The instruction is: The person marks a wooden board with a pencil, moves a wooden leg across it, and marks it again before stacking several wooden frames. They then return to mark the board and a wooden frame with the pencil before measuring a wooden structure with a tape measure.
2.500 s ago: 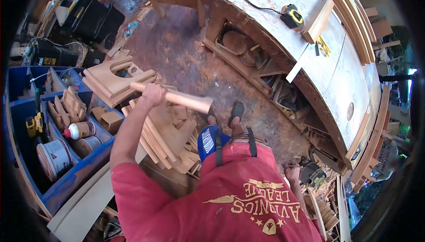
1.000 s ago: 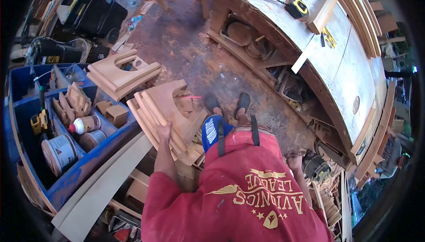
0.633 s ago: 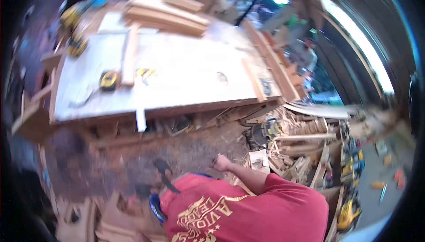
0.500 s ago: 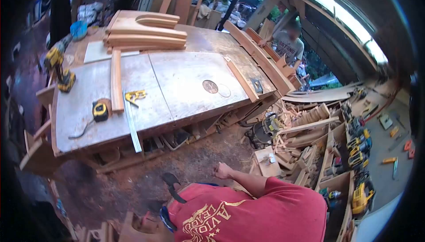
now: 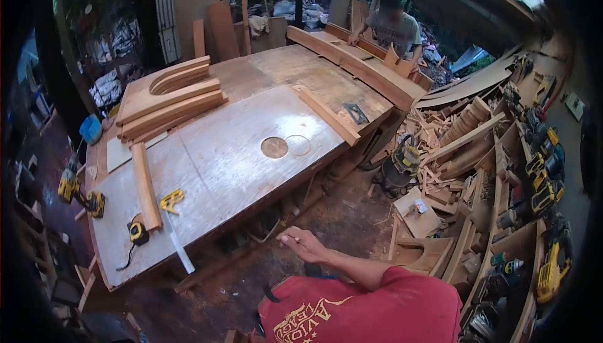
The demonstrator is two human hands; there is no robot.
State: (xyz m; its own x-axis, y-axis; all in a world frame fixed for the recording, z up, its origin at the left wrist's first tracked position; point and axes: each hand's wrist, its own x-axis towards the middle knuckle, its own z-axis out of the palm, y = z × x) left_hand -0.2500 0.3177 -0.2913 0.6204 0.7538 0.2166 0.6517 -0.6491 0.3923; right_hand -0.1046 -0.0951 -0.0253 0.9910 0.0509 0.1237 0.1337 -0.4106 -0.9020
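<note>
My right hand [image 5: 301, 244] is held out in front of my red shirt [image 5: 377, 308], over the floor near the long table's front edge. Its fingers are curled together, and whatever may be in them is too small to name. My left hand is out of view. On the pale tabletop panel [image 5: 232, 155], left of the hand, lie a yellow-and-black tape measure [image 5: 137, 233], a yellow square [image 5: 171, 202] with a metal blade, and a wooden strip [image 5: 146, 186]. A cordless drill [image 5: 72, 183] stands at the table's left end.
Curved wooden pieces [image 5: 169, 101] are stacked at the back left. Another person [image 5: 392, 29] works behind long boards [image 5: 358, 67] at the far end. Wood offcuts [image 5: 449, 155] and a shop vacuum [image 5: 399, 164] crowd the floor at right, beside power tools [image 5: 546, 195].
My view has turned, so the table's left end sits lower and the far person shows more fully. My right hand appears farther left and nearer the table edge, fingers still curled.
</note>
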